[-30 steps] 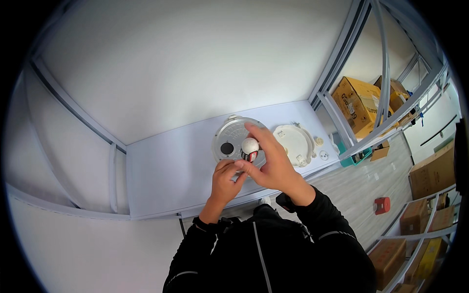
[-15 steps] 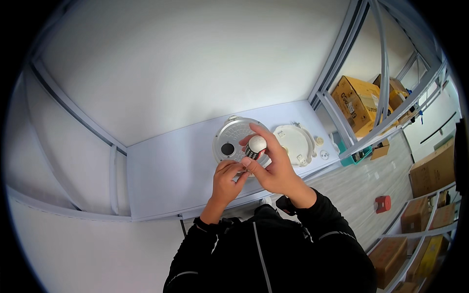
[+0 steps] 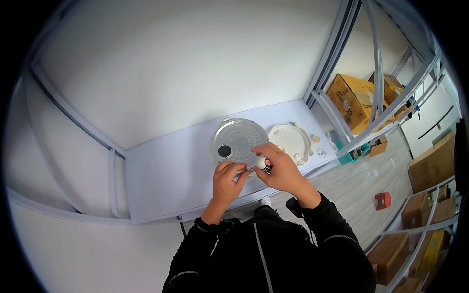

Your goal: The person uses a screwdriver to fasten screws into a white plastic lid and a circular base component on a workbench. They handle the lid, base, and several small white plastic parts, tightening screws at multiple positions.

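Note:
In my right hand (image 3: 283, 171) is a short, thick handle-like object (image 3: 265, 165), white at one rounded end with black and red on its body; its exact kind cannot be made out. My left hand (image 3: 227, 183) is closed in a pinch beside it, and a small thing at its fingertips is too tiny to name. Both hands are close together over the near rim of a round silver metal disc (image 3: 246, 134). That disc lies on the white table (image 3: 166, 166) and has a dark round spot (image 3: 224, 151) on its left part.
Right of the disc lies a round white plastic cover (image 3: 293, 141) with raised parts along its rim. Small round pieces (image 3: 321, 153) sit near the table's right end. Beyond it are a yellow carton (image 3: 354, 102), a teal basket (image 3: 355, 155) and a red stool (image 3: 382, 200).
My right hand has moved slightly right and down, turning the handle-like object from nearly upright to tilted. More of the silver disc shows. My left hand stays in place, still pinched.

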Tool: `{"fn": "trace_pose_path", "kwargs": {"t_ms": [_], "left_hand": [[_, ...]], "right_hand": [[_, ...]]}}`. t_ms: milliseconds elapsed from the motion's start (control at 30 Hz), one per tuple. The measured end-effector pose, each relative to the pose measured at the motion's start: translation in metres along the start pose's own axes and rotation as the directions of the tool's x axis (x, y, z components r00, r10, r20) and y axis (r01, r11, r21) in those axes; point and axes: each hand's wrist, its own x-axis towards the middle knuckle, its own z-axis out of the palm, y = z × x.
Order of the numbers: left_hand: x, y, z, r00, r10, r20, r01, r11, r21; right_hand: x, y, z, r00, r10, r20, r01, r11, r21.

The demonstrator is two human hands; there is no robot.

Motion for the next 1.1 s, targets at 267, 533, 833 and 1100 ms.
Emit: {"fn": "trace_pose_path", "kwargs": {"t_ms": [267,533,833,1100], "left_hand": [[-0.009,0.027,0.034,0.999,0.030,-0.041,-0.025,0.993,0.114],[-0.011,0.045,0.050,0.991,-0.043,-0.127,0.028,0.993,-0.111],[0.002,0.029,0.014,0.989,-0.098,-0.111,0.125,0.954,0.273],[-0.007,0.045,0.039,0.987,-0.135,-0.083,0.157,0.903,0.399]], "right_hand": [[-0.018,0.047,0.010,0.999,-0.012,0.052,0.014,1.000,-0.027],[-0.010,0.084,-0.007,0.999,0.035,0.030,-0.037,0.997,0.070],[0.006,0.118,-0.025,0.998,-0.049,0.048,0.040,0.985,0.171],[0.028,0.140,-0.033,0.994,-0.108,-0.016,0.109,0.983,0.148]]}}
